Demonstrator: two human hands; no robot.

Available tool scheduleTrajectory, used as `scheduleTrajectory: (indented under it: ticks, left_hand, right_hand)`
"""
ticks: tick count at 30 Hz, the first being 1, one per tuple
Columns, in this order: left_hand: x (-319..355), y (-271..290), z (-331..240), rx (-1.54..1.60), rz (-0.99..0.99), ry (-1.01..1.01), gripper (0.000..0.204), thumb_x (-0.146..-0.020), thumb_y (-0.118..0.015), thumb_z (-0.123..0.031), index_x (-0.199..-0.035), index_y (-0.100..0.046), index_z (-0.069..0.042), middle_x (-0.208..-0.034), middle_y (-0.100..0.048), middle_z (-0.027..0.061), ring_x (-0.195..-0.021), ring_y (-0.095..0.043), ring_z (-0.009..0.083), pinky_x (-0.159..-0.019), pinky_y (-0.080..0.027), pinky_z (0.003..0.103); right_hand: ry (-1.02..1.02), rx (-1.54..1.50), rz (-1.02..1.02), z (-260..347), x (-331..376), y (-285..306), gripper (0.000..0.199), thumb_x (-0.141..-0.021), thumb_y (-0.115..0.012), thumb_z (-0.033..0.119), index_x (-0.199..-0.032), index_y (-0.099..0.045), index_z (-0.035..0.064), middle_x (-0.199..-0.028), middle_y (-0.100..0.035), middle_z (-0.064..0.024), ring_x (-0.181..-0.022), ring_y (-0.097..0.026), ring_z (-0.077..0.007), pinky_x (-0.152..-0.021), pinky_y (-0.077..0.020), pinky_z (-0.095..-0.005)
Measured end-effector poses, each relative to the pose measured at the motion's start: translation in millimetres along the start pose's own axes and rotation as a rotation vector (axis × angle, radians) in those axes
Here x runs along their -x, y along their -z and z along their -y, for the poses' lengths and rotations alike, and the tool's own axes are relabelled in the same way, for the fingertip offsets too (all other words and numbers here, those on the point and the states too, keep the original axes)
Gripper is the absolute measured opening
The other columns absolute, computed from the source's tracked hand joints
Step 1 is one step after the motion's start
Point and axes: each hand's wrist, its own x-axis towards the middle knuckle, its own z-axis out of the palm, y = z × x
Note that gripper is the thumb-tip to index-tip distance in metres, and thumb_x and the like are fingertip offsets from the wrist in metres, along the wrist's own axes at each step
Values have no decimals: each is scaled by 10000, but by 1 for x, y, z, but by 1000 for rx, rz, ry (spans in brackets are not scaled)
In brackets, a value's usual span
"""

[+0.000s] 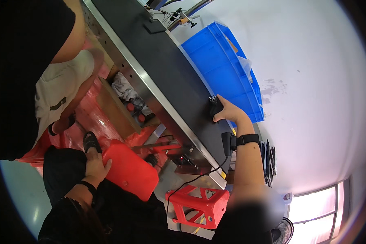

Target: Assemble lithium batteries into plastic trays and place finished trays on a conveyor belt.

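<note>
My right hand [228,110] reaches over the dark belt-like work surface [166,77] and grips a small black object [216,105] with a shiny metal part at its far end. Its exact kind cannot be made out. A black strap and a small cabled device [227,143] sit on my right wrist. Low on the left, my left hand [96,167] lies with its thumb spread, beside a red plastic stool seat [130,168] and over dark clothing. A black sandal-like shape [91,141] shows just beyond its fingers, which are partly hidden.
A large blue crate [223,67] stands along the far side of the work surface, against the white wall. Another person in white shorts [63,87] is at the left. Below are a cardboard box [114,107] and a second red stool [201,205]. A cable hangs from my right wrist.
</note>
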Motion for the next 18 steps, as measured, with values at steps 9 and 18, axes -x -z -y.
scheduleTrajectory:
  ticks: [9,18]
  left_hand:
    - [0,-17,8,-66,-130,-39,501,-846,-532,-436,-967,-562,49,-991,-556,248,-1000,-526,384,-821,-455,435]
    - [1,6,-1,170,58,62,512,-829,-560,-426,-981,-576,63,-1074,-505,286,-1043,-486,415,-840,-452,444]
  right_hand:
    - [-68,267,-226,-10,46,-9,1016,-451,-719,188,-1367,-329,-12,-1222,-463,-251,-1147,-472,-392,-965,-426,-391]
    - [117,183,-401,35,41,26,1001,-452,-716,195,-1353,-343,-32,-1197,-484,-260,-1132,-485,-396,-961,-424,-376]
